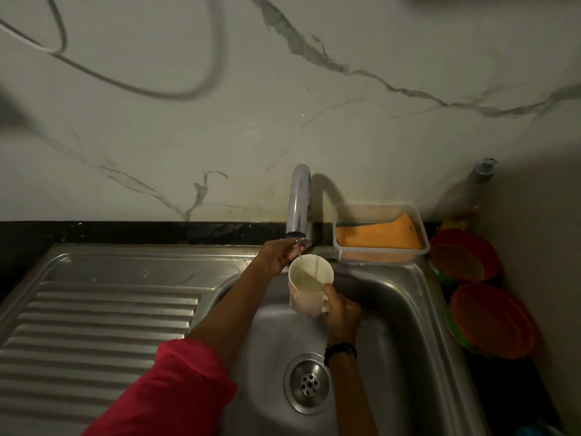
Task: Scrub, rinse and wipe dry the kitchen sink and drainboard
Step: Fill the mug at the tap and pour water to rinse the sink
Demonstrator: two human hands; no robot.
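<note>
— Filling up, is it? What's the right hand [341, 313] doing?

— It grips a white mug [309, 286] by the side, fingers curled round it, holding it upright over the sink [393, 309]. A thin stream of water runs from the tap [298, 202] into the mug.

— And the left hand [278, 256]?

— It reaches up to the base of the tap, just behind the mug. I cannot tell whether the fingers are gripping anything there; they are hidden.

— Where is the drainboard [103, 309]?

— Left of the sink bowl, ribbed steel, with the red sleeve [176, 388] crossing over its near corner. The drain [308, 383] sits in the bowl below the mug.

— Anything on the right?

— A clear plastic box [382, 234] with an orange cloth [377, 236] in it, beside the tap. Further right, two red bowls [490, 319] and a bottle [471, 190] against the wall.
</note>
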